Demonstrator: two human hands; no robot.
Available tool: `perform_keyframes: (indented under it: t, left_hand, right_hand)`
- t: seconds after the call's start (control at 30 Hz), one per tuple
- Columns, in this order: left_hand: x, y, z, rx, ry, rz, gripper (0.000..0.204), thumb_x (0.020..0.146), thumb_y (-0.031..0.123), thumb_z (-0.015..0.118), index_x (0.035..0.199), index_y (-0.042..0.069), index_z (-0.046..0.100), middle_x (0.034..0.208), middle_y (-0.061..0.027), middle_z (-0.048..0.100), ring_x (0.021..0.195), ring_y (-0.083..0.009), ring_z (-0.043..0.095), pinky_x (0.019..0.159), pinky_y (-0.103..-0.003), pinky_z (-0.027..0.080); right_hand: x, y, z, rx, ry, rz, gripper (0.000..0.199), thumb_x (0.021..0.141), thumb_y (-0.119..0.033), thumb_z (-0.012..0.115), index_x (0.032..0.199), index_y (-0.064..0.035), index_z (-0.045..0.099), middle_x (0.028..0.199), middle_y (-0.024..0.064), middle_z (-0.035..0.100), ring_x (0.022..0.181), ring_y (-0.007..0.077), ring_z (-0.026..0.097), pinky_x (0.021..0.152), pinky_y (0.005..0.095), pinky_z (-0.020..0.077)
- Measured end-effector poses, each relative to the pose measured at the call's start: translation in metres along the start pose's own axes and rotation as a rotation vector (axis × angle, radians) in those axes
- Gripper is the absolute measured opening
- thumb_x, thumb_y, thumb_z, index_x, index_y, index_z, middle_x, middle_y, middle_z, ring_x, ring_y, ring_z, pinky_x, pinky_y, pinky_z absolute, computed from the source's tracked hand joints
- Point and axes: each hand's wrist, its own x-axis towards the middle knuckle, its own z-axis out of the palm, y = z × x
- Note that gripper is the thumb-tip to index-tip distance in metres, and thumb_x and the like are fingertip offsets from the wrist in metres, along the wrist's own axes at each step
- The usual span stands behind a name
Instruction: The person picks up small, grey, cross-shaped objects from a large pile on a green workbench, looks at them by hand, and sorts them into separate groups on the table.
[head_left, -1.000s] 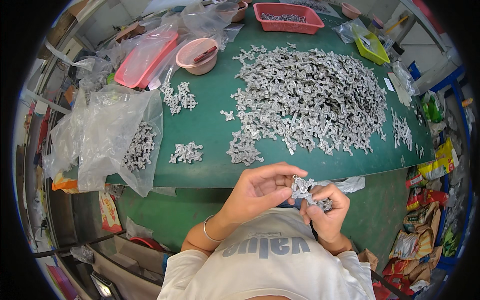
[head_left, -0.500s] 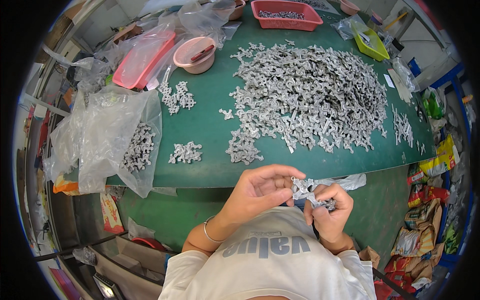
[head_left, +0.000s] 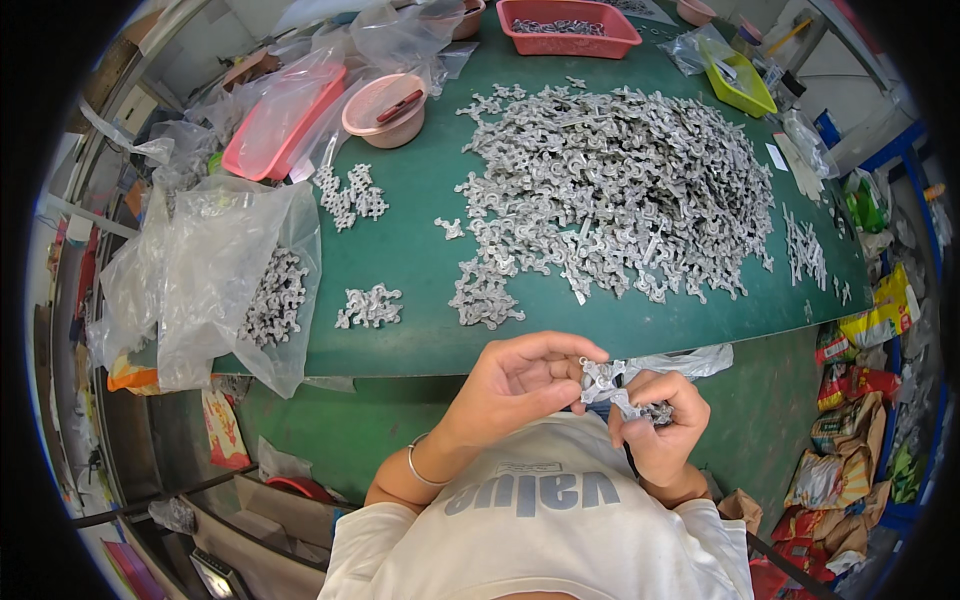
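Just off the table's near edge, in front of my chest, my left hand (head_left: pixel 515 388) pinches a small grey metal casting (head_left: pixel 602 378) between thumb and fingertips. My right hand (head_left: pixel 668 425) is closed around more grey castings (head_left: pixel 655 411), which poke out between its thumb and curled fingers. The parts in the two hands touch or overlap; whether they are joined I cannot tell. On the green table (head_left: pixel 420 240) beyond lies a large heap of similar castings (head_left: pixel 620 190). Smaller clusters (head_left: pixel 370 307) of them lie to the left, and another cluster (head_left: pixel 485 295) sits at the heap's near corner.
A clear plastic bag (head_left: pixel 215 270) partly covers castings at the table's left. Behind it stand a red tray (head_left: pixel 240 155) and a pink bowl (head_left: pixel 360 123) with a red-handled tool. A red tray (head_left: pixel 570 42) and a yellow-green basket (head_left: pixel 745 95) stand at the back.
The casting at my left fingertips has turned slightly and shows more of its face. My right hand has shifted a touch to the right. The table's contents lie as before.
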Motion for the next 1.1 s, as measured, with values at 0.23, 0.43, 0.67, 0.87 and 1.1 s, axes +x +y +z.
perform_keyframes:
  t: [0.23, 0.43, 0.67, 0.87, 1.1]
  left_hand:
    - [0.001, -0.001, -0.001, 0.023, -0.022, 0.037, 0.03, 0.08, -0.001, 0.053, 0.109, -0.007, 0.05, 0.088, -0.005, 0.053, 0.077, -0.0083, 0.05, 0.069, -0.023, 0.043]
    - [0.001, 0.0, 0.001, 0.032, -0.037, 0.04, 0.03, 0.08, -0.002, 0.053, 0.109, -0.006, 0.05, 0.092, -0.0054, 0.054, 0.079, -0.0089, 0.051, 0.07, -0.023, 0.044]
    - [0.0, 0.0, 0.003, 0.011, -0.024, 0.051, 0.026, 0.08, -0.003, 0.053, 0.106, -0.005, 0.051, 0.094, -0.0059, 0.054, 0.081, -0.0103, 0.053, 0.071, -0.024, 0.045]
    - [0.001, -0.004, 0.007, -0.012, -0.075, 0.012, 0.021, 0.08, -0.004, 0.055, 0.1, -0.005, 0.049, 0.096, -0.0102, 0.054, 0.084, -0.0138, 0.057, 0.075, -0.027, 0.048]
    - [0.008, -0.007, 0.023, 0.086, -0.136, 0.012, 0.029, 0.079, -0.006, 0.056, 0.107, -0.006, 0.047, 0.1, -0.0125, 0.055, 0.087, -0.0158, 0.057, 0.078, -0.03, 0.05]
  right_hand:
    - [0.0, -0.001, -0.002, -0.035, 0.008, -0.023, 0.022, 0.069, -0.008, 0.071, 0.073, 0.0008, 0.051, 0.064, 0.0083, 0.056, 0.054, 0.012, 0.05, 0.049, 0.0225, 0.0375]
    - [-0.002, -0.001, 0.0, 0.028, 0.041, 0.002, 0.019, 0.072, -0.008, 0.068, 0.072, 0.0008, 0.051, 0.063, 0.0082, 0.056, 0.052, 0.0116, 0.05, 0.048, 0.0222, 0.037]
    - [-0.001, -0.001, -0.001, 0.1, 0.007, -0.005, 0.015, 0.079, -0.007, 0.06, 0.073, 0.0012, 0.049, 0.063, 0.0108, 0.057, 0.047, 0.0108, 0.051, 0.044, 0.0217, 0.0373]
    - [0.007, -0.009, -0.008, 0.144, 0.06, 0.095, 0.013, 0.083, -0.004, 0.049, 0.071, 0.0015, 0.048, 0.058, 0.0104, 0.054, 0.045, 0.0087, 0.046, 0.042, 0.022, 0.0356]
    - [0.013, -0.014, -0.02, 0.065, 0.043, 0.005, 0.016, 0.084, -0.007, 0.048, 0.07, 0.0013, 0.048, 0.059, 0.011, 0.054, 0.044, 0.0081, 0.045, 0.043, 0.0216, 0.0346]
